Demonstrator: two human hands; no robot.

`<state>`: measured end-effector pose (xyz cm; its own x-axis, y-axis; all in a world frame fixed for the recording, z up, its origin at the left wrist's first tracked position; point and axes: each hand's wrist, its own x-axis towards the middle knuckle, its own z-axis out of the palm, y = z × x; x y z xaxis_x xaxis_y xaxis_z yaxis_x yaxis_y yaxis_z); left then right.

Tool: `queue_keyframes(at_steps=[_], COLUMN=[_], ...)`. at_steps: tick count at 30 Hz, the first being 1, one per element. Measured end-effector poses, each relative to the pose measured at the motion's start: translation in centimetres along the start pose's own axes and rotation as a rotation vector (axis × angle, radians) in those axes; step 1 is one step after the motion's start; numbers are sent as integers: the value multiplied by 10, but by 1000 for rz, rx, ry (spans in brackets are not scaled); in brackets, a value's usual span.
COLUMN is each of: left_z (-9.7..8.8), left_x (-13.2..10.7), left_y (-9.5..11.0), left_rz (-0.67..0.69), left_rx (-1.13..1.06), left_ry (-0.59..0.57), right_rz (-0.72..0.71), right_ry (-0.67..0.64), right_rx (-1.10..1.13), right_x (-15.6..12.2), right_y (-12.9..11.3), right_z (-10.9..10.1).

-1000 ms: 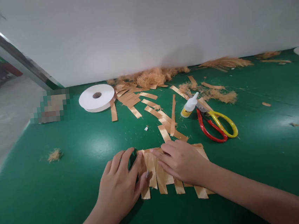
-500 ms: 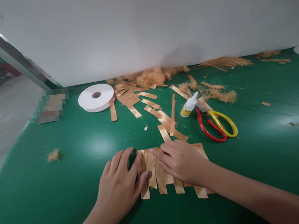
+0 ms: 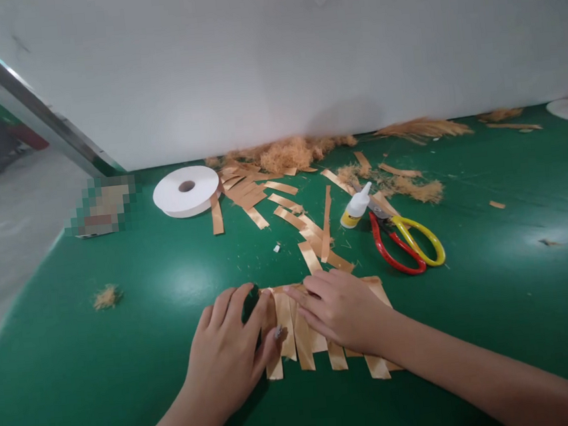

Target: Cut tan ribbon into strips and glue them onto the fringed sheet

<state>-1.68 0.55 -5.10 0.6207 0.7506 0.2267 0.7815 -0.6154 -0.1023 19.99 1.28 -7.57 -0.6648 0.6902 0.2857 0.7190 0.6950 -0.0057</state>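
A row of tan ribbon strips (image 3: 303,335) lies side by side on the green table (image 3: 127,362), joined along their top edge. My left hand (image 3: 230,355) rests flat at the row's left end, fingers spread, pressing the leftmost strips. My right hand (image 3: 341,308) lies flat over the middle and right of the row, with its fingers stretched leftward onto the strips. Neither hand grips anything.
Beyond the hands lie loose ribbon strips (image 3: 283,206), a small glue bottle (image 3: 356,206), red-and-yellow scissors (image 3: 407,241) and a white tape roll (image 3: 186,190). Frayed fibre clumps (image 3: 288,152) pile against the white wall. The table's left edge runs diagonally at left.
Both hands stay pressed on the strips. The view has tilted slightly, so everything sits a little lower and further left in the frame.
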Motion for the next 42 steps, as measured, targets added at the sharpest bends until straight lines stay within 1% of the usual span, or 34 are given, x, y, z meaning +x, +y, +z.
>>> queue_keyframes(at_steps=[5, 20, 29, 38, 40, 42], left_z=[0, 1, 0, -1, -1, -2], left_x=[0, -1, -2, -1, -1, -1], left_y=[0, 1, 0, 1, 1, 0], left_rz=[5, -9, 9, 8, 20, 51], left_rx=[-4, -16, -13, -33, -45, -58], left_ry=[16, 19, 39, 31, 60, 122], right_rz=[-4, 6, 6, 5, 11, 24], right_ry=[-26, -12, -19, -18, -14, -18], right_rx=[16, 45, 37, 42, 58, 92], right_x=[1, 1, 1, 0, 0, 1], right_y=[1, 1, 1, 1, 2, 2], right_z=[0, 0, 1, 1, 1, 0])
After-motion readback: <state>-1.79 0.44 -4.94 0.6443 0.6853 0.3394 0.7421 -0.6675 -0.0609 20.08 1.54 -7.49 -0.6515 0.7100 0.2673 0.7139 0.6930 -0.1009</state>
